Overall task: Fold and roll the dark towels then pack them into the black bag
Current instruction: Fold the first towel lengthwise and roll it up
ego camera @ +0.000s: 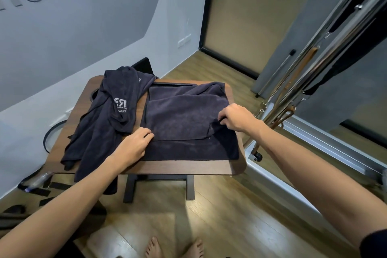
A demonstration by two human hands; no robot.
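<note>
Left hand: fingers curled, gripping the left edge of the folded towel where its upper layer meets the lower one; forearm reaches in from the lower left. A second towel, crumpled and bearing partly legible pale lettering, lies on the left half of the bench, one end hanging over the near edge. Right hand: fingers bent, pinching the upper layer's right corner, lifted slightly; forearm enters from the lower right. Both hands' fingertips are partly hidden by cloth. The folded towel covers the right half of the bench.
</note>
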